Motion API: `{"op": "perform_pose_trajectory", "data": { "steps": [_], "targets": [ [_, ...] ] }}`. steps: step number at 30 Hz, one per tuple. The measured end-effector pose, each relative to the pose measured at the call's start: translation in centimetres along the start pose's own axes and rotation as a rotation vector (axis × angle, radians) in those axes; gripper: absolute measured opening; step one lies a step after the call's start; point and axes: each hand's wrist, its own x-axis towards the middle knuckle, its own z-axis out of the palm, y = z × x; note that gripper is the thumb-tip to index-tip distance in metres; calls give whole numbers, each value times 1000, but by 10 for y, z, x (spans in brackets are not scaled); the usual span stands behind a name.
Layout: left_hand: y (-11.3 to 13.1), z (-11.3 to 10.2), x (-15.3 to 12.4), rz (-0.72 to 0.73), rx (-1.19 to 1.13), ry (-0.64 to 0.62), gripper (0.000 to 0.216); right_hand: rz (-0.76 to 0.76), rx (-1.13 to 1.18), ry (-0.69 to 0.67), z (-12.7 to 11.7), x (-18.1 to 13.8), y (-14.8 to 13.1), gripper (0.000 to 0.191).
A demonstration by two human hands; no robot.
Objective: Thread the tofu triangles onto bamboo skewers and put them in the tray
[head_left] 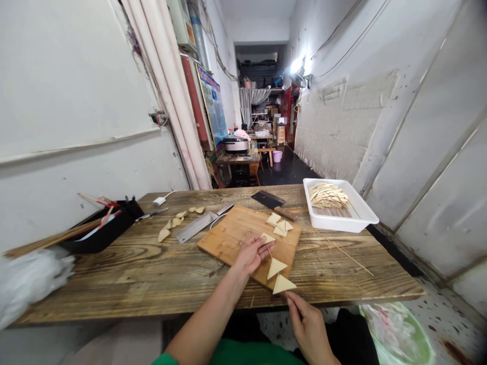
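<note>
My right hand (310,324) pinches the lower end of a thin wooden skewer (270,250) at the table's front edge. Threaded on it are two pale triangular slices (277,267), one above the other. At the skewer's upper end, the fingers of my left hand (249,257) are closed on another pale triangular slice (268,238); whether the tip has pierced it I cannot tell. Beneath my left hand lies a wooden cutting board (224,230). Several loose slices (280,229) rest near its far right corner.
Behind the board lies a dark cleaver (268,198); left of it, a silver cleaver (198,226). A white tray (340,223) holds filled skewers (329,196). One bare skewer (346,253) lies right. Offcuts (177,221), a black box (101,241) and a plastic bag (34,284) are left.
</note>
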Motion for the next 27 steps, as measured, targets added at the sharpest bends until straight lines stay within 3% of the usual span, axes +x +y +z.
{"op": "perform_pose_trajectory", "data": {
  "steps": [9, 27],
  "targets": [
    [1, -2, 2, -36, -5, -19, 5, -15, -16, -2, 2, 1, 0, 33],
    [-11, 5, -5, -47, -50, -16, 5, -104, -113, 123, 12, -3, 9, 31]
  ]
}}
